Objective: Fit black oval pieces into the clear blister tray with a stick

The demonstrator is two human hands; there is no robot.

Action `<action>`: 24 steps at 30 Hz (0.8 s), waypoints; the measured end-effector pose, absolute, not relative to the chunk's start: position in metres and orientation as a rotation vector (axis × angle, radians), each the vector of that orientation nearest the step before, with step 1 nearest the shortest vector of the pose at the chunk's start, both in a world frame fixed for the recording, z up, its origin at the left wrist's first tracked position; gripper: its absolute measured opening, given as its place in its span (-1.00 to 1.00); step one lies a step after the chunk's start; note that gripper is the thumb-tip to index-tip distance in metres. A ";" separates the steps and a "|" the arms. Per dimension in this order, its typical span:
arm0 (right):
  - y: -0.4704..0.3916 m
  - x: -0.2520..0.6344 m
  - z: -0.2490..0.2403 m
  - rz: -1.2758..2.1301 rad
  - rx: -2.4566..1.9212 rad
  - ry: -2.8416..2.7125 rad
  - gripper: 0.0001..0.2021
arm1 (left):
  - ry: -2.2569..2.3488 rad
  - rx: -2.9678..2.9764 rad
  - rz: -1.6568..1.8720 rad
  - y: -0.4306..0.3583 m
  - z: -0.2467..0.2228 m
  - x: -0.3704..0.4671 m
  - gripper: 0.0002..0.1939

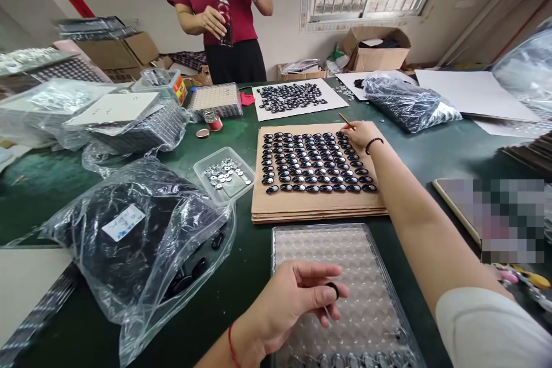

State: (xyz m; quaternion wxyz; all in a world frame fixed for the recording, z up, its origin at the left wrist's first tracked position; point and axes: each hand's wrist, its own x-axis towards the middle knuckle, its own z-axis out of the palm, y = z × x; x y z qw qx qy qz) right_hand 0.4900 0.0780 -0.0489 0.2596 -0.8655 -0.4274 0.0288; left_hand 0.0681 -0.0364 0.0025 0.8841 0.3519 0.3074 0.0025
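- Black, glossy oval pieces (pixel 320 172) lie in close rows on stacked cardboard (pixel 319 205), beyond the left hand (pixel 290 299) and mostly to the left of the right hand's fingertips.
- The likeliest upset, as I judge it, is a row knocked crooked: the right hand (pixel 362 135) is at the far corner of the rows, and its forearm crosses the cardboard's near right corner, so a low sweep back could drag the end pieces.
- The left hand could drop its small black piece (pixel 333 288), since only the tips bear on it; it would probably land in the clear tray (pixel 328 247) below.
- Left grip: thumb and forefinger appear nearly closed on that piece, the other fingers loosely curled and apart from it.
- Right grip: fingers closed around a thin wooden stick (pixel 345 120), its upper end poking out to the left. Whether the fingertips touch the pieces is hidden.
- Left of both grips, a shallow plastic box (pixel 236 191) holds metal discs (pixel 219 186); nearer, a clear bag (pixel 146 264) of black pieces lies left of the left hand.
- Farthest from the grips, across the table (pixel 245 241), another person holds a bottle (pixel 225 17).
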 end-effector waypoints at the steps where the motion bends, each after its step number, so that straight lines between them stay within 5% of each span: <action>1: 0.077 0.488 -0.047 0.070 -2.329 -1.150 -0.72 | 0.650 0.757 0.018 -0.036 0.002 0.068 -0.67; 7: 0.062 0.458 -0.013 -0.007 -2.114 -1.048 -0.59 | 0.749 0.896 0.236 -0.022 0.000 0.068 -0.70; 12: -0.016 0.360 0.016 0.223 -1.467 -1.121 -0.54 | 0.667 0.898 0.464 -0.010 -0.008 0.069 -0.79; 17: -0.126 0.246 0.026 0.762 -1.367 -1.583 -0.71 | 0.625 0.994 0.471 -0.016 -0.012 0.073 -0.79; 24: -0.156 0.172 0.026 0.723 -1.251 -2.023 -0.79 | 0.565 1.085 0.484 -0.021 -0.013 0.075 -0.77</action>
